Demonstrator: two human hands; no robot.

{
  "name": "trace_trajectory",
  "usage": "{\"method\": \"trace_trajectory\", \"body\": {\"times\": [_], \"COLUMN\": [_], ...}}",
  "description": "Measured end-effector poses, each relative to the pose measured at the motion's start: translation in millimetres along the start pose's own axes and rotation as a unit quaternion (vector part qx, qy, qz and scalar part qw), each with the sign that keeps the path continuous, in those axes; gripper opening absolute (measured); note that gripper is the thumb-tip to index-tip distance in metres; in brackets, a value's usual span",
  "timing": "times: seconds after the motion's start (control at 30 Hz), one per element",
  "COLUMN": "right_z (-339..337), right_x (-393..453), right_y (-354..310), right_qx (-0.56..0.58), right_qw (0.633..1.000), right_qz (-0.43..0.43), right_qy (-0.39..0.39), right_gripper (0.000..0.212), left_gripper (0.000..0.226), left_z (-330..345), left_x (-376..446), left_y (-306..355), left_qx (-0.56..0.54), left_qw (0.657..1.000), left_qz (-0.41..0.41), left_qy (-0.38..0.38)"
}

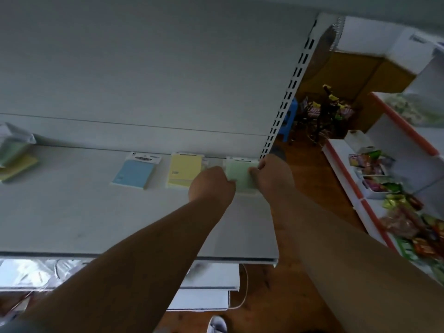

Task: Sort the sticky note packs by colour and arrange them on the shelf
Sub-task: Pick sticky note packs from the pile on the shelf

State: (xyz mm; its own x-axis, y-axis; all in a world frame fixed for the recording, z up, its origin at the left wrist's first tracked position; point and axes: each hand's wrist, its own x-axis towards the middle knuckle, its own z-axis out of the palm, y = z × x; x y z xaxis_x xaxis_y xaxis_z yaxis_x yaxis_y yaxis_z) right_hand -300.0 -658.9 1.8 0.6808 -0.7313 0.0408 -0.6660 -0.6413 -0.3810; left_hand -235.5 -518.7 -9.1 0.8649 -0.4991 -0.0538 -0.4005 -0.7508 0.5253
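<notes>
Three sticky note packs lie in a row at the back of the white shelf (72,212): a blue pack (134,173), a yellow pack (183,170) and a green pack (240,174) at the shelf's right end. My left hand (211,186) grips the green pack's left edge. My right hand (271,174) pinches its right edge and top corner. A loose pile of more packs (14,159), green and yellow, partly in a clear wrapper, sits at the far left of the shelf.
A slotted white upright (286,92) ends the shelf on the right. Beyond it are a wooden floor, a blue stool (289,121) and another shelf unit (384,179) with orange trim holding snack packets. Lower shelves show under the front edge.
</notes>
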Motion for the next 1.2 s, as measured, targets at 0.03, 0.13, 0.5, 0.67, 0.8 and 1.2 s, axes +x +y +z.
{"method": "trace_trajectory", "body": {"times": [0.03, 0.13, 0.5, 0.67, 0.8, 1.2], "right_z": [-1, -2, 57, 113, 159, 201], "right_x": [-1, -11, -59, -92, -117, -97], "right_y": [1, -11, -176, -295, -391, -527], "right_qx": [0.005, 0.066, 0.178, 0.216, 0.238, 0.321], "right_qw": [1.000, 0.996, 0.973, 0.960, 0.952, 0.927], "right_qz": [0.001, -0.024, -0.144, -0.180, -0.185, -0.023], "right_qy": [0.015, 0.059, 0.035, 0.011, -0.049, -0.192], "right_gripper": [0.023, 0.017, 0.009, 0.009, 0.007, 0.023], "left_gripper": [0.031, 0.028, 0.015, 0.015, 0.014, 0.044], "left_z": [0, -4, -96, -167, -223, -283], "left_x": [-1, -10, -28, -18, -5, 49], "left_y": [0, -9, -153, -267, -360, -452], "left_qx": [-0.010, -0.039, -0.031, -0.043, -0.070, -0.104], "left_qw": [1.000, 0.999, 0.993, 0.984, 0.974, 0.986], "left_qz": [-0.003, -0.011, -0.050, -0.094, -0.113, -0.095], "left_qy": [0.002, 0.031, 0.101, 0.148, 0.185, 0.089]}}
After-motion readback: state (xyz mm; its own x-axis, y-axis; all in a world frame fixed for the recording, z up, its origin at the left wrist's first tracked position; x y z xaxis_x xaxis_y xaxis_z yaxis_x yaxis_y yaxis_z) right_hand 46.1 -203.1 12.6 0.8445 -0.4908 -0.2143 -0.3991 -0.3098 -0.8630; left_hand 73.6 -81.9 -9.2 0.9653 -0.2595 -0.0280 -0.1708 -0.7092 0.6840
